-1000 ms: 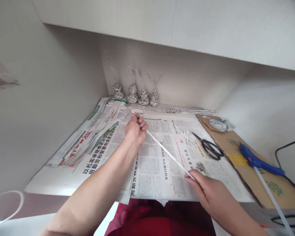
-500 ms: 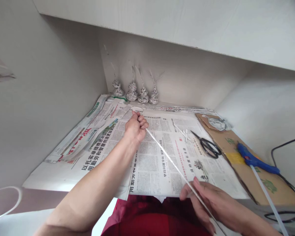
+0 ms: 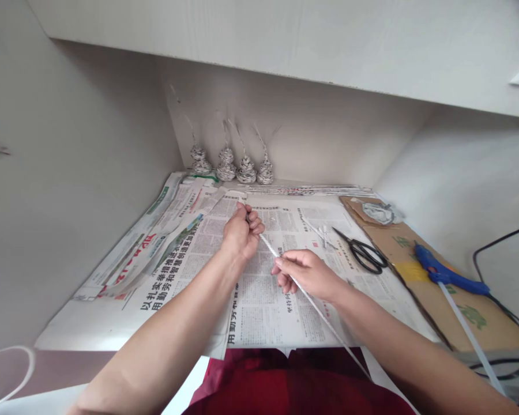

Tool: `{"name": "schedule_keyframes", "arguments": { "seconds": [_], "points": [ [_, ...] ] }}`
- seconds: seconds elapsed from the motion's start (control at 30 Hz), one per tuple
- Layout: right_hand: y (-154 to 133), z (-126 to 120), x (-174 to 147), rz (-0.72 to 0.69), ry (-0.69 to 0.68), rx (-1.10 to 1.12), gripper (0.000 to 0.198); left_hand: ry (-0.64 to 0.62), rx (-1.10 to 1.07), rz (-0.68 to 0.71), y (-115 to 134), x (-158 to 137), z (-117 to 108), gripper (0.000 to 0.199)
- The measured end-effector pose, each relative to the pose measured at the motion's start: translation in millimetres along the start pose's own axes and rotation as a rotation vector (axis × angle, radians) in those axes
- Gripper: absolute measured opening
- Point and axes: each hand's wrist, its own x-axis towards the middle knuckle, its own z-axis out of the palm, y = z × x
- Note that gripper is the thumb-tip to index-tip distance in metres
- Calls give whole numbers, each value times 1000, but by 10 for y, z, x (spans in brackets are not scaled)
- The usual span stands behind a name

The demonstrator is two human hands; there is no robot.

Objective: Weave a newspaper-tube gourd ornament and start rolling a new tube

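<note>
My left hand (image 3: 244, 230) is closed on the upper end of a thin white cord (image 3: 324, 316) that looks like twisted paper. Just to its lower right, my right hand (image 3: 305, 272) pinches the same cord between thumb and fingers. From there the cord runs slanting down past the table's front edge toward my lap. Both hands are above newspaper sheets (image 3: 259, 311) spread on the table. What lies inside the left fist is hidden.
Several woven paper gourd shapes (image 3: 226, 164) stand along the back wall, with thin paper rods (image 3: 311, 190) beside them. Black scissors (image 3: 365, 255) lie at right. A blue glue gun (image 3: 447, 274) with a glue stick rests on cardboard (image 3: 436, 314). A shelf panel (image 3: 263, 40) overhangs the table.
My right hand has moved up and left from the front edge to beside the left hand, now pinching the cord. The left hand keeps its grip almost in place. The view has shifted slightly.
</note>
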Motion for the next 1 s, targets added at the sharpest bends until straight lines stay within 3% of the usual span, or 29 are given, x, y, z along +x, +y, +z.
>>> {"name": "schedule_keyframes", "arguments": {
  "seconds": [0.43, 0.53, 0.63, 0.7, 0.77, 0.87, 0.93, 1.0],
  "points": [
    [84, 29, 3, 8, -26, 248, 40, -29, 43, -18, -14, 9, -15, 35],
    [106, 38, -172, -10, 49, 55, 38, 0, 49, -19, -2, 17, -19, 35],
    [120, 35, -472, -95, 220, -296, 33, 25, 50, -13, 26, 33, -18, 34],
    [146, 26, -686, -109, 284, -400, 35, 32, 45, -6, 52, 37, -9, 33],
    [212, 13, -862, 13, 225, -256, 38, 28, 33, -8, 74, 27, 6, 33],
    [389, 9, -1015, 204, 50, 264, 43, -10, 6, -39, 87, -13, 30, 33],
    [514, 27, -1056, 241, -97, 588, 41, -44, -10, -72, 86, -41, 40, 34],
    [584, 52, -1078, 231, -216, 734, 41, -60, -18, -95, 88, -53, 42, 34]
  ]
}}
